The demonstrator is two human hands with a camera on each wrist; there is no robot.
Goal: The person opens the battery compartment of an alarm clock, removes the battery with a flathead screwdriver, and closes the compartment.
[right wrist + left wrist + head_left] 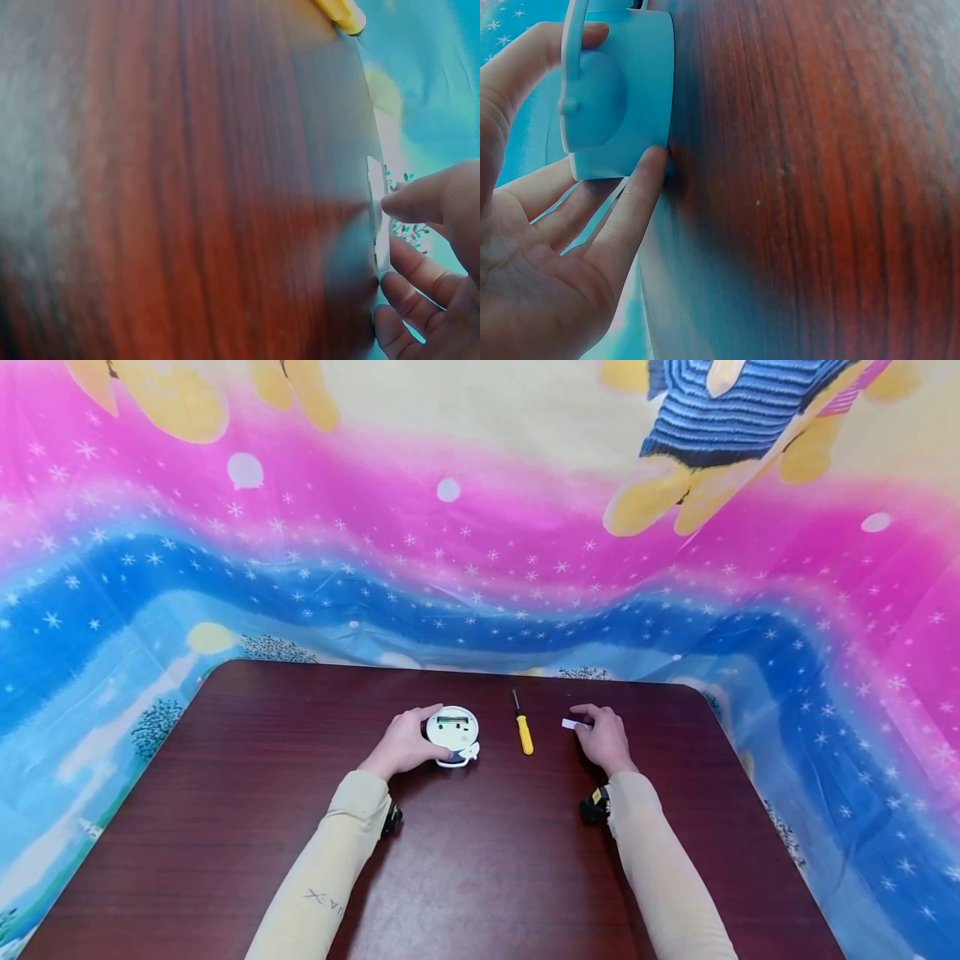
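On the table, my left hand (407, 743) holds a round white device (453, 735) by its left side. Its upward face has a dark slot with a green strip inside, small dark marks and a white ring-like part at the lower edge. The left wrist view shows the thumb and fingers around the side wall of the device (645, 82). Farther right, my right hand (603, 742) pinches a small flat white piece (568, 724) low at the tabletop. In the right wrist view, the thumb presses the white piece (382, 232), with fingertips at its lower end.
Between the hands lies a yellow-handled screwdriver (524, 735), its shaft pointing to the far edge. The dark red-brown wooden table (480, 860) has rounded far corners. Behind it hangs a printed pink and blue cloth (420, 568).
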